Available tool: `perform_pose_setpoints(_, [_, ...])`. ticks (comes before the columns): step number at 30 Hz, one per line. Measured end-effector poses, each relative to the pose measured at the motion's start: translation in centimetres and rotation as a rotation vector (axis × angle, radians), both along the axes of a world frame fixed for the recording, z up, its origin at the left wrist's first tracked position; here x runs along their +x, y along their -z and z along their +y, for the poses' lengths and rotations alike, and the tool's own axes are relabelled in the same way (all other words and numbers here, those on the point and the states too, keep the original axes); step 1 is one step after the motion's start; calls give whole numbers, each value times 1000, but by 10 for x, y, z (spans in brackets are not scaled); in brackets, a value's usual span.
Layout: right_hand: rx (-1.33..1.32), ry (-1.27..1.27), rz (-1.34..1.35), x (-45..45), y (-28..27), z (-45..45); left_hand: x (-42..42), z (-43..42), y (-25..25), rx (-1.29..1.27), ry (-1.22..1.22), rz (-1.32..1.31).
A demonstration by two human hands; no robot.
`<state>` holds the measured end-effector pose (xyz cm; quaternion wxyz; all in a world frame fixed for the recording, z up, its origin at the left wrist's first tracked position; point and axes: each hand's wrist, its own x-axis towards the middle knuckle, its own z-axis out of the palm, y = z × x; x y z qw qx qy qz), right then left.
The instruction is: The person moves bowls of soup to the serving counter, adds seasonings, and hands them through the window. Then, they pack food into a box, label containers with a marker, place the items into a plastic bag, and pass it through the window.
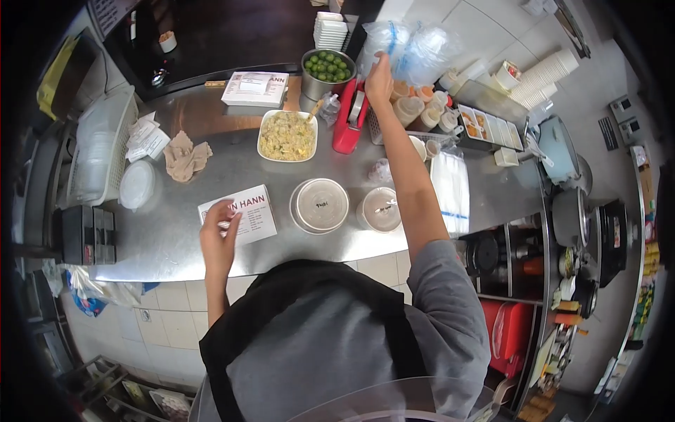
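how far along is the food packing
Two round tubs look done, lidded and marked on top. Nothing is clearly in hand: the left hand is at a printed box, the right hand near plastic bags. Probably left: bagging the tubs, perhaps covering the rice, which sits open.

Bare counter (pixel 235 172) is running between the rice bowl (pixel 288 160) and the lidded tubs (pixel 321 204) in front of it, leaving a hand a passage. Right of the bowl, a red tape dispenser (pixel 347 123) is blocking sideways reach (a lime pot (pixel 318 88) is crowding the far-right side).
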<state>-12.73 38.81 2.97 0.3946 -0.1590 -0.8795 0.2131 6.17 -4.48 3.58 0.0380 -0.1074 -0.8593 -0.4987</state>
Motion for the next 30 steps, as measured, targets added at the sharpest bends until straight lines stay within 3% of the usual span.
perform_pose_setpoints(4, [-11,-2,-48,-5,1,-17,34,-37,25,-30,-225,4])
perform_pose_setpoints(5, [-67,-117,30,-1,-10,-26,46,-42,29,-44,-282,-60])
perform_pose_setpoints(6, [215,-186,325,-7,-11,-31,57,-49,35,85,-254,-216])
perform_pose_setpoints(8, [-597,-589,203,43,-69,-96,83,-58,49,360,-192,-513])
perform_pose_setpoints(10, [-743,-939,135,90,-97,-140,117,-56,78,839,-180,-718])
perform_pose_setpoints(12, [-806,-1423,1,134,-93,-173,162,-53,138,1015,-237,-1004])
perform_pose_setpoints(14, [-1023,-1824,-482,188,-85,-210,214,-34,175,888,-179,-1323])
perform_pose_setpoints(15, [-770,-1937,-834,206,-79,-227,248,-20,206,685,-208,-1416])
perform_pose_setpoints(16, [-784,-1992,-1190,224,-67,-249,270,-17,213,776,-251,-1409])
perform_pose_setpoints(18, [-562,-2065,-1431,273,2,-286,295,-14,226,957,-319,-1363])
perform_pose_setpoints(20, [31,-2052,-1553,314,62,-300,334,2,276,942,-460,-1299])
perform_pose_setpoints(22, [-84,-1977,-1107,337,106,-297,358,24,297,844,-645,-1116])
perform_pose_setpoints(23, [-147,-1912,-898,350,116,-296,373,35,303,621,-675,-969])
perform_pose_setpoints(25, [-251,-1712,-771,332,101,-310,421,50,350,355,-490,-808])
perform_pose_setpoints(26, [-74,-1562,-659,317,94,-314,440,58,364,230,-397,-717])
perform_pose_setpoints(27, [50,-1426,-597,306,82,-322,447,54,348,272,-268,-1019])
perform_pose_setpoints(28, [168,-1290,-525,297,71,-329,458,57,342,327,-276,-1047])
perform_pose_setpoints(30, [116,-1239,-522,285,59,-333,480,55,335,414,-276,-1102])
